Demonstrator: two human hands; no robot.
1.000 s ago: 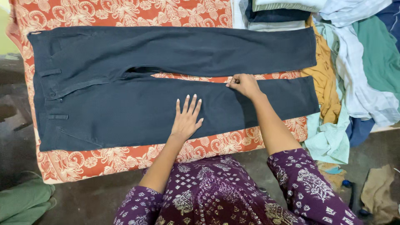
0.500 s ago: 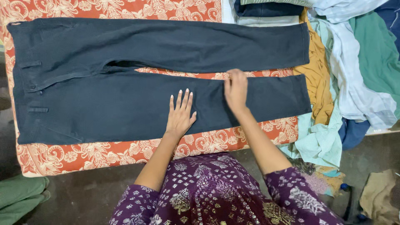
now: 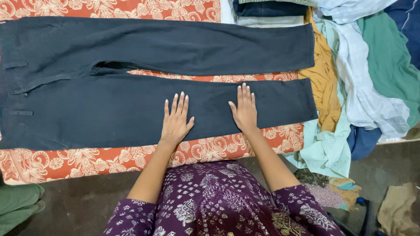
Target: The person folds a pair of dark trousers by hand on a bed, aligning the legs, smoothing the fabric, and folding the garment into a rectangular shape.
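A pair of dark navy trousers (image 3: 109, 111) lies spread flat on an orange floral sheet (image 3: 87, 161), waist at the left, both legs stretching right. My left hand (image 3: 176, 120) rests palm down on the near leg, fingers together and pointing away from me. My right hand (image 3: 245, 109) lies flat on the same leg a little to the right, also palm down. Neither hand grips any cloth. The far leg (image 3: 197, 43) lies untouched above them.
A heap of loose clothes (image 3: 367, 78) in mustard, white, green and blue sits at the right end. Folded garments (image 3: 271, 11) are stacked at the top. A green cloth (image 3: 17, 205) lies on the dark floor at lower left, a tan cloth (image 3: 398, 209) at lower right.
My right hand let go of the near leg's upper edge, opened, and came down flat on the leg. My left hand stayed flat. The view shifted so the trousers sit further left.
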